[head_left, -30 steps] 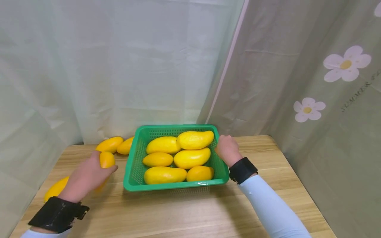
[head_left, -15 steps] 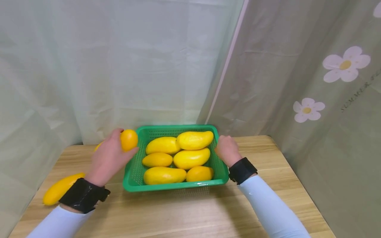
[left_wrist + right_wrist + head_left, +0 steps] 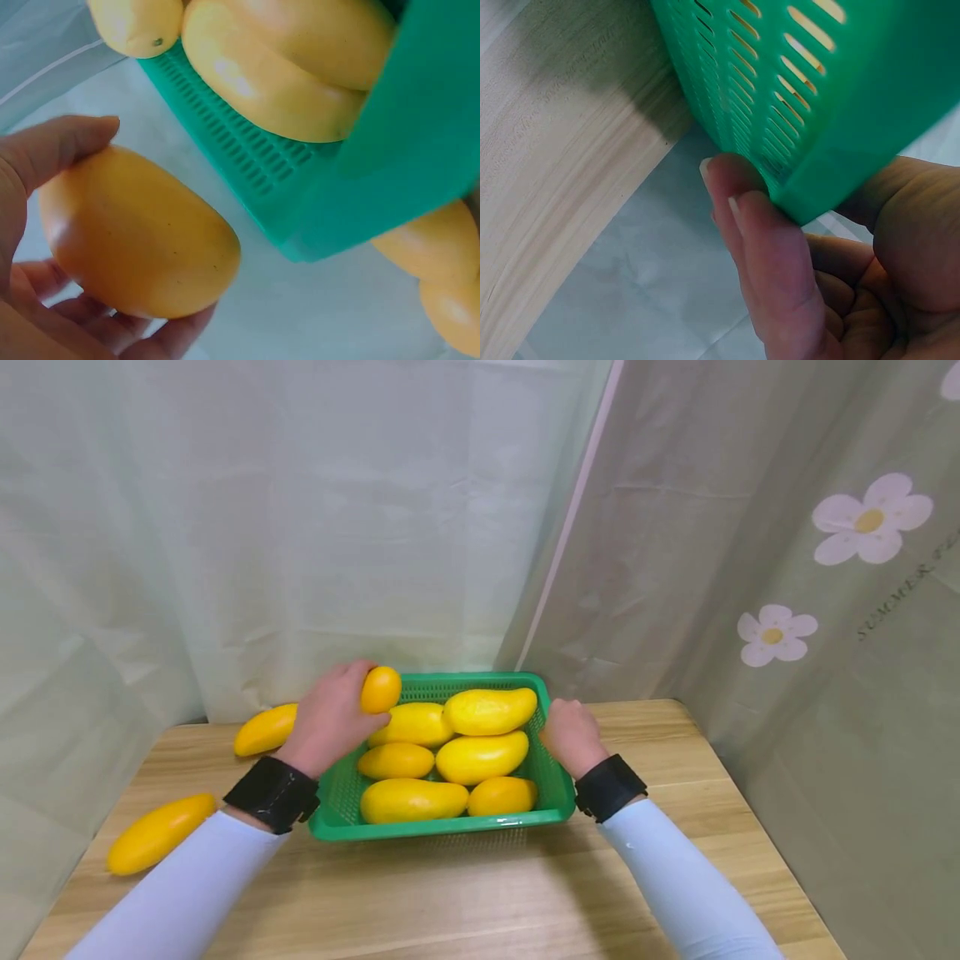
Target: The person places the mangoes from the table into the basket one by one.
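My left hand (image 3: pixel 330 714) grips a yellow-orange mango (image 3: pixel 381 690) over the back left part of a green plastic basket (image 3: pixel 442 832). Thumb and fingers lie on opposite sides of this mango in the left wrist view. Inside the basket are several yellow mangoes (image 3: pixel 483 758), laid roughly in two columns. At the basket's right side, my right hand (image 3: pixel 573 739) holds the rim. In the right wrist view, two fingers (image 3: pixel 780 255) press the slotted outer wall, with the thumb on the other side of the rim, partly hidden.
One loose mango (image 3: pixel 266 730) lies at the table's back left, partly behind my left hand. Another mango (image 3: pixel 161 833) lies nearer, beside my left forearm. A pale curtain (image 3: pixel 360 527) hangs right behind the wooden table (image 3: pixel 480 902).
My left hand has carried its mango up and rightward from the left of the table to above the basket. My right hand and the basket have stayed put.
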Demonstrator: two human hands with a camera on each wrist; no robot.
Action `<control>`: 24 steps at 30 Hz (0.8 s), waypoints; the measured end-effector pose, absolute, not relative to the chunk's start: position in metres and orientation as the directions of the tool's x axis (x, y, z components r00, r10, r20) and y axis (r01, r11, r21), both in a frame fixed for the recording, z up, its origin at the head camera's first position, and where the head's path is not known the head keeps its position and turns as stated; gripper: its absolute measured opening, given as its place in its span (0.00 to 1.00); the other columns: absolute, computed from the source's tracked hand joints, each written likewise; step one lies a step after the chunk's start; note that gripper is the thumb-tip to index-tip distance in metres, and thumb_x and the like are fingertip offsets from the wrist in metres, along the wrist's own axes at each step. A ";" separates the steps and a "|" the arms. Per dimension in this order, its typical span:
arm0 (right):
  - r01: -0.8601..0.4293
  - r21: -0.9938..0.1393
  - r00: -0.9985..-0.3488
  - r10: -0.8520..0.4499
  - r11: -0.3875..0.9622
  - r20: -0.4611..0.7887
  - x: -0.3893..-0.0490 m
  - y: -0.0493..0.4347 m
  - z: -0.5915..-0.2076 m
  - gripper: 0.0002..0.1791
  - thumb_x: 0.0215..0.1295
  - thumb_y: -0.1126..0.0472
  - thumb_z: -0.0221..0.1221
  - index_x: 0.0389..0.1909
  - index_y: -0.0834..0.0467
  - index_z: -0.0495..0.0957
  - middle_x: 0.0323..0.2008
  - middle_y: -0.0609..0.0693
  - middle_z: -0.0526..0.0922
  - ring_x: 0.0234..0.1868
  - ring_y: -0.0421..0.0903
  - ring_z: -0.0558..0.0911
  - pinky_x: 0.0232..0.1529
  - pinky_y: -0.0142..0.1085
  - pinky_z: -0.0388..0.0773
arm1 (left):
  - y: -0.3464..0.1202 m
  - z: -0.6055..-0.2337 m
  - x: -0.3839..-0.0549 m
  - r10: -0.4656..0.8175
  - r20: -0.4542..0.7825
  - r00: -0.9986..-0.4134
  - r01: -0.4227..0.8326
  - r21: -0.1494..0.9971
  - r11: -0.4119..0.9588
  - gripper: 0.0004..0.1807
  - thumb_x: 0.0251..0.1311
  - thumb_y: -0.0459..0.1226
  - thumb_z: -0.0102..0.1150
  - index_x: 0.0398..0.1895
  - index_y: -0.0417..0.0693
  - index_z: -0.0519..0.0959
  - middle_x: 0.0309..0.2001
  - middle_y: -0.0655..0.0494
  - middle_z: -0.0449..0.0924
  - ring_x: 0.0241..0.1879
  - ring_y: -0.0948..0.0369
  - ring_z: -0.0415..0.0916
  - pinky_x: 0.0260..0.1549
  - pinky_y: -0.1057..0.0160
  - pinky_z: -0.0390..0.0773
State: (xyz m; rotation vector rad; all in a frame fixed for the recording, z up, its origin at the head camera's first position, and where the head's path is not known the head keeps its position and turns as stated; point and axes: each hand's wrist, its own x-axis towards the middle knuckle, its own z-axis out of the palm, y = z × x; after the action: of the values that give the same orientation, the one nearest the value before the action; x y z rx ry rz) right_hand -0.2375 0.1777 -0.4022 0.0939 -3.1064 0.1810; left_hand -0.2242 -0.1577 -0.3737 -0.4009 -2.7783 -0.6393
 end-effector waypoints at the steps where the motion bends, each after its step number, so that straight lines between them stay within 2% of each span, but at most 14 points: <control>1: -0.060 -0.114 -0.998 -0.056 0.992 0.032 -0.238 0.178 -0.402 0.08 0.57 0.61 0.57 0.24 0.60 0.71 0.19 0.51 0.72 0.19 0.45 0.73 0.15 0.35 0.70 | -0.155 -0.375 -0.229 0.224 0.301 -0.927 0.330 0.369 0.869 0.38 0.45 0.44 0.68 0.61 0.42 0.64 0.53 0.42 0.68 0.46 0.48 0.69 0.41 0.47 0.71; 9: -0.055 -0.099 -0.998 -0.052 0.994 0.035 -0.238 0.177 -0.401 0.07 0.57 0.61 0.57 0.25 0.61 0.72 0.19 0.52 0.71 0.19 0.45 0.73 0.15 0.35 0.70 | -0.139 -0.383 -0.255 0.356 0.177 -0.918 0.391 0.248 0.886 0.36 0.46 0.42 0.68 0.61 0.49 0.65 0.52 0.46 0.68 0.45 0.51 0.69 0.40 0.51 0.73; 13: -0.065 -0.088 -0.997 -0.061 0.994 0.043 -0.237 0.176 -0.401 0.07 0.57 0.62 0.57 0.25 0.61 0.72 0.19 0.51 0.72 0.20 0.45 0.73 0.16 0.36 0.70 | -0.134 -0.388 -0.263 0.403 0.128 -0.906 0.421 0.181 0.889 0.36 0.48 0.40 0.68 0.62 0.48 0.64 0.53 0.44 0.68 0.48 0.49 0.68 0.42 0.50 0.73; 20: -0.072 -0.090 -0.996 -0.068 0.993 0.053 -0.236 0.177 -0.402 0.07 0.56 0.62 0.57 0.24 0.60 0.71 0.19 0.52 0.71 0.19 0.45 0.73 0.16 0.36 0.70 | -0.129 -0.396 -0.271 0.451 0.137 -0.882 0.465 0.095 0.880 0.33 0.48 0.38 0.68 0.60 0.48 0.67 0.50 0.46 0.70 0.45 0.49 0.70 0.35 0.53 0.75; 24: -0.071 -0.089 -0.996 -0.066 0.993 0.057 -0.237 0.177 -0.402 0.08 0.57 0.61 0.57 0.24 0.60 0.71 0.19 0.52 0.71 0.19 0.45 0.72 0.15 0.35 0.69 | -0.127 -0.398 -0.271 0.444 0.124 -0.888 0.454 0.077 0.887 0.30 0.49 0.36 0.66 0.57 0.49 0.67 0.48 0.47 0.70 0.44 0.49 0.69 0.33 0.52 0.74</control>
State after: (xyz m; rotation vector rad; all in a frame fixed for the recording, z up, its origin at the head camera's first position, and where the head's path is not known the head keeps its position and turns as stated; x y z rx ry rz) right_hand -0.2369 0.1774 -0.4024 0.1055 -3.0821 0.1414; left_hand -0.2711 -0.1267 -0.3981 -0.7042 -2.9515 -0.1586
